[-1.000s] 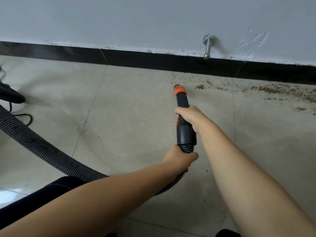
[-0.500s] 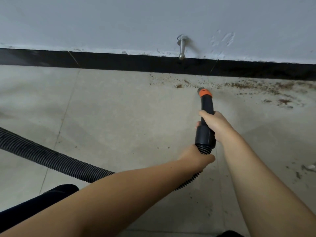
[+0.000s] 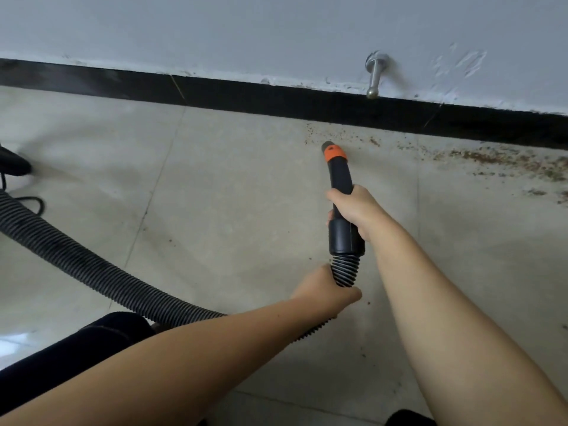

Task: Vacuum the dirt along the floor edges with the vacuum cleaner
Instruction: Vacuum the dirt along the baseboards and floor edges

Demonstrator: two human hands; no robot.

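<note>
right hand [image 3: 356, 207] grips nozzle [image 3: 339, 179] | left hand [image 3: 325, 292] grips hose [image 3: 92, 269]

Pale tiled floor [image 3: 233, 210], grout lines crossing, meets black skirting [image 3: 276, 98] along wall. Brown dirt [image 3: 504, 158] strewn on tiles close to skirting at right, thinning to scattered specks leftward. Ribbed black hose [image 3: 76, 262] lies across tiles at left; thin black cable [image 3: 29, 199] looped beside it.

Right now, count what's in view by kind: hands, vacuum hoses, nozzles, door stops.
Hands: 2, left hand and right hand
Vacuum hose: 1
Nozzle: 1
Door stop: 1
Total: 5
</note>
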